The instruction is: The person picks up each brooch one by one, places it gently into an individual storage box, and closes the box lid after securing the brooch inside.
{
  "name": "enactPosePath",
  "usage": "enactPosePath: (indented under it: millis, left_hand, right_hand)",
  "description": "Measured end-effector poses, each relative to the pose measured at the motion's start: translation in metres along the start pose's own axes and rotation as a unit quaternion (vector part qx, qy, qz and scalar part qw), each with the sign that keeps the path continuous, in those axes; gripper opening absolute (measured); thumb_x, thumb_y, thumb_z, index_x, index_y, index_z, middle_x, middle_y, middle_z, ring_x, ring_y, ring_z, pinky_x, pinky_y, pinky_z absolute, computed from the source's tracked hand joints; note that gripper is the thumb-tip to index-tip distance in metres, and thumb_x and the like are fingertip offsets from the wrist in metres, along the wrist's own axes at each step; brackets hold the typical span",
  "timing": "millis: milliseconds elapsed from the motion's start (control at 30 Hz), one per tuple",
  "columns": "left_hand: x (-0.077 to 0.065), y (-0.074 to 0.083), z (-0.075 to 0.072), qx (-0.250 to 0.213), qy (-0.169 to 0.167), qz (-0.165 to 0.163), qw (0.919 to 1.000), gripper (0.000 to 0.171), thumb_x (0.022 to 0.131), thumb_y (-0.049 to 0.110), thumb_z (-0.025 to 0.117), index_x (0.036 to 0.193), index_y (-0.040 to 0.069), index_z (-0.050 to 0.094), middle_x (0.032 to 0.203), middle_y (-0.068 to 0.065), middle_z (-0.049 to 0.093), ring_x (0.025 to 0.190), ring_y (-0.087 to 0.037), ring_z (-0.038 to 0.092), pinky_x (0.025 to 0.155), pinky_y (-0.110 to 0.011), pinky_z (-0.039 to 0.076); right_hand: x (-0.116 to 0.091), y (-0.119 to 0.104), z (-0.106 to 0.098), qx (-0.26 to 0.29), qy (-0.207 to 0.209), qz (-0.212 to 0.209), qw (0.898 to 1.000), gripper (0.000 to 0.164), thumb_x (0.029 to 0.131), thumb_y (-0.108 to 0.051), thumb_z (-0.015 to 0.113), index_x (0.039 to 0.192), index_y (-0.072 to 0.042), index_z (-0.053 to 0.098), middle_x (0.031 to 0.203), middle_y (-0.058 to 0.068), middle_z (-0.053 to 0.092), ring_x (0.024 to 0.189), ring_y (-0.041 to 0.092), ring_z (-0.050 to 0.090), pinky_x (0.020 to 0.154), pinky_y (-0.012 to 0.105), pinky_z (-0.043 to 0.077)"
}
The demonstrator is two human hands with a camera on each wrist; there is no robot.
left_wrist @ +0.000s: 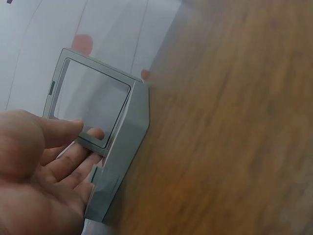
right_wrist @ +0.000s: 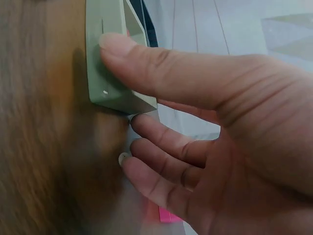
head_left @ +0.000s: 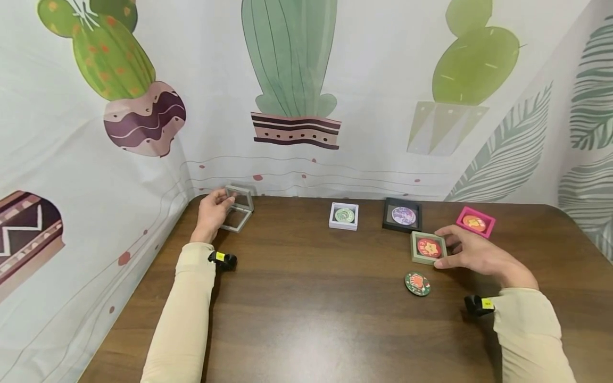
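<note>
At the table's far left, my left hand (head_left: 213,213) pinches the clear-windowed lid of a grey display case (left_wrist: 134,127) between thumb and fingers. Its lid stands raised on the hinge, and the base rests on the table with no disc visible inside. My right hand (head_left: 479,255) holds a sage-green display case (head_left: 422,260) by its right side, the thumb on the near wall (right_wrist: 110,73) and the index finger at the far corner. Inside that case lies a red round badge (head_left: 429,248) with a star-like figure. A loose dark green badge (head_left: 418,284) with an orange-red picture lies nearer me.
A black case (head_left: 386,217) with a purple badge stands behind the green one. To its right is a pink case (head_left: 490,227) with an orange badge. A white case (head_left: 342,225) with a pale green badge sits at back centre. A cactus-print cloth (head_left: 383,159) hangs behind the table.
</note>
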State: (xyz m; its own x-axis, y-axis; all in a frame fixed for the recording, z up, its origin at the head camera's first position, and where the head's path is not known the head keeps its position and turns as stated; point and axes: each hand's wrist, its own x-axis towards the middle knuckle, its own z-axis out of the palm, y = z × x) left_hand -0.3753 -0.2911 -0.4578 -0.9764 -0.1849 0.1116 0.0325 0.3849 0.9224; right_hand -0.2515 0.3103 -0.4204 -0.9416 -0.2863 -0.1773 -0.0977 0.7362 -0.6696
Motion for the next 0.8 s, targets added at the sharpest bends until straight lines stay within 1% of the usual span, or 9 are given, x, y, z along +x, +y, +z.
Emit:
enactPosePath:
  millis: [133, 233, 367, 467, 533, 667, 733, 800]
  left_hand:
    - [-0.002, 0.002, 0.000, 0.002, 0.004, 0.003, 1.0000, 0.038, 0.109, 0.009, 0.060, 0.143, -0.008, 0.058, 0.141, -0.024, 0.064, 0.133, -0.029, 0.057, 0.101, -0.026, 0.046]
    - [-0.004, 0.002, 0.000, 0.004, 0.007, 0.000, 1.0000, 0.038, 0.109, 0.011, 0.060, 0.143, -0.008, 0.059, 0.141, -0.023, 0.064, 0.134, -0.029, 0.056, 0.097, -0.023, 0.045]
    - [-0.005, -0.001, -0.002, 0.008, 0.010, -0.006, 0.9999, 0.041, 0.109, 0.014, 0.062, 0.144, -0.006, 0.058, 0.141, -0.025, 0.063, 0.133, -0.031, 0.056, 0.098, -0.028, 0.046]
    - [-0.007, -0.002, -0.004, 0.005, 0.009, -0.007, 0.9999, 0.041, 0.108, 0.014, 0.063, 0.144, -0.006, 0.059, 0.140, -0.026, 0.063, 0.130, -0.030, 0.057, 0.099, -0.029, 0.047]
    - [-0.009, -0.003, -0.004, -0.006, 0.006, -0.003, 1.0000, 0.039, 0.108, 0.014, 0.064, 0.141, -0.007, 0.060, 0.139, -0.025, 0.065, 0.127, -0.025, 0.060, 0.097, -0.025, 0.048]
    - [-0.012, -0.003, -0.003, -0.035, 0.000, -0.003, 0.9994, 0.035, 0.107, 0.012, 0.065, 0.135, -0.008, 0.062, 0.138, -0.025, 0.066, 0.115, -0.011, 0.065, 0.092, -0.017, 0.050]
    - [-0.014, -0.003, -0.001, -0.043, 0.001, -0.004, 0.9991, 0.035, 0.107, 0.011, 0.066, 0.135, -0.009, 0.061, 0.137, -0.026, 0.066, 0.111, -0.006, 0.066, 0.092, -0.016, 0.052]
    - [-0.016, -0.002, 0.001, -0.056, 0.000, -0.005, 0.9984, 0.035, 0.106, 0.009, 0.066, 0.135, -0.009, 0.061, 0.135, -0.026, 0.067, 0.109, -0.006, 0.067, 0.093, -0.017, 0.054]
  right_hand:
    - [-0.004, 0.004, -0.006, 0.007, -0.005, 0.026, 1.000, 0.081, 0.087, -0.026, 0.090, 0.147, 0.006, 0.045, 0.129, 0.033, 0.056, 0.111, 0.045, 0.058, 0.088, 0.055, 0.052]
    - [-0.006, 0.007, -0.009, 0.003, -0.008, 0.040, 0.999, 0.083, 0.087, -0.027, 0.090, 0.148, 0.006, 0.044, 0.131, 0.035, 0.054, 0.113, 0.047, 0.056, 0.089, 0.060, 0.051]
    - [-0.006, 0.011, -0.011, -0.007, -0.009, 0.052, 0.999, 0.085, 0.086, -0.027, 0.091, 0.148, 0.006, 0.043, 0.133, 0.038, 0.052, 0.116, 0.051, 0.054, 0.092, 0.065, 0.049]
    - [-0.006, 0.013, -0.013, -0.008, -0.011, 0.055, 0.998, 0.086, 0.086, -0.027, 0.091, 0.147, 0.007, 0.042, 0.133, 0.039, 0.052, 0.117, 0.051, 0.054, 0.093, 0.067, 0.048]
    - [-0.006, 0.014, -0.014, -0.007, -0.013, 0.058, 0.998, 0.086, 0.086, -0.028, 0.091, 0.148, 0.008, 0.041, 0.132, 0.039, 0.053, 0.116, 0.051, 0.054, 0.093, 0.066, 0.048]
    - [-0.007, 0.016, -0.017, -0.009, -0.014, 0.066, 0.998, 0.088, 0.086, -0.028, 0.091, 0.148, 0.008, 0.040, 0.132, 0.039, 0.052, 0.116, 0.052, 0.053, 0.093, 0.066, 0.048]
    - [-0.008, 0.017, -0.018, -0.012, -0.013, 0.067, 0.998, 0.088, 0.086, -0.028, 0.091, 0.148, 0.008, 0.040, 0.132, 0.040, 0.053, 0.116, 0.052, 0.054, 0.092, 0.066, 0.048]
    - [-0.010, 0.018, -0.019, -0.016, -0.011, 0.066, 0.998, 0.088, 0.086, -0.028, 0.091, 0.148, 0.008, 0.040, 0.131, 0.040, 0.053, 0.115, 0.052, 0.054, 0.091, 0.065, 0.048]
